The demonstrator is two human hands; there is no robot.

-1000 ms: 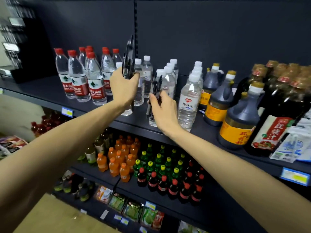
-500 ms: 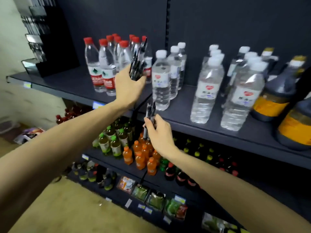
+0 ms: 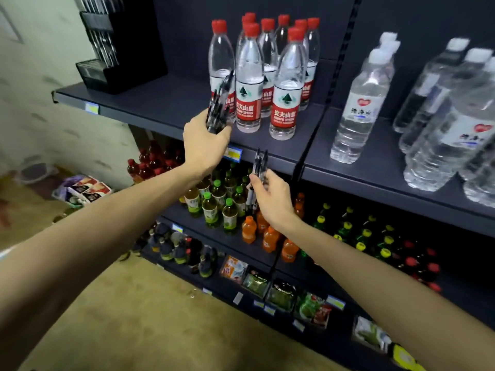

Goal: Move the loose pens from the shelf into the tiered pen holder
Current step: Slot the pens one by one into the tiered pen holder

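Both hands carry pens: left hand (image 3: 205, 145) grips a bundle (image 3: 219, 108), right hand (image 3: 270, 196) pinches a few (image 3: 258, 170). Next: the pen holder (image 3: 117, 46) at the shelf's (image 3: 166, 103) left end.

Head camera looks forward and down, close to shelf (image 3: 166, 103)

- Two bare hands: the left hand (image 3: 205, 145) grips a bundle of dark pens (image 3: 219, 108), too blurred to count; the right hand (image 3: 270, 199) holds about three dark pens (image 3: 258, 170).
- One black tiered pen holder (image 3: 117, 49).
- About nine clear red-capped water bottles (image 3: 249, 76).
- At least six clear white-capped water bottles (image 3: 361, 103).
- About five orange drink bottles (image 3: 269, 236).
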